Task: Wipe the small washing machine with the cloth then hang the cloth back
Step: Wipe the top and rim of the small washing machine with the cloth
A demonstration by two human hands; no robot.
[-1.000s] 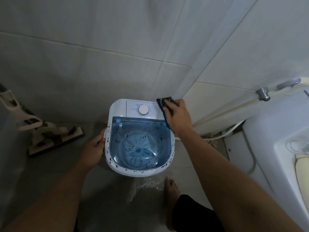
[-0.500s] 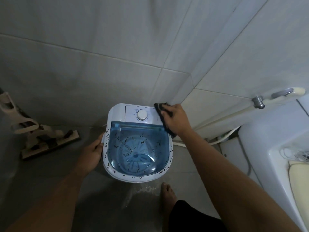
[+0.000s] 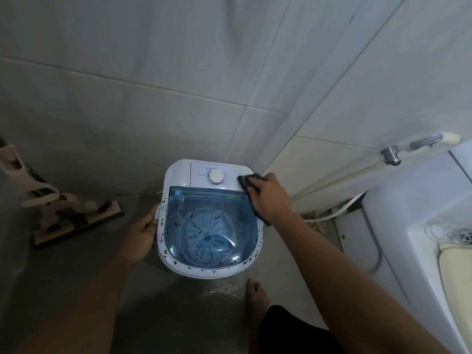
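A small white washing machine with a see-through blue lid and a round white dial stands on the floor in the tiled corner. My right hand presses a dark cloth onto the machine's back right corner, beside the control panel; most of the cloth lies hidden under the hand. My left hand grips the machine's left side by the rim. Dark specks dot the white rim and the lid.
A mop head with its cream handle leans at the left wall. A white toilet fills the right side, with a spray hose and valve above it. My bare foot stands by a wet patch in front of the machine.
My right hand with the cloth has stayed at the back right corner, shifting slightly along the panel edge. The left hand keeps its hold on the left side. The camera view has tilted a little.
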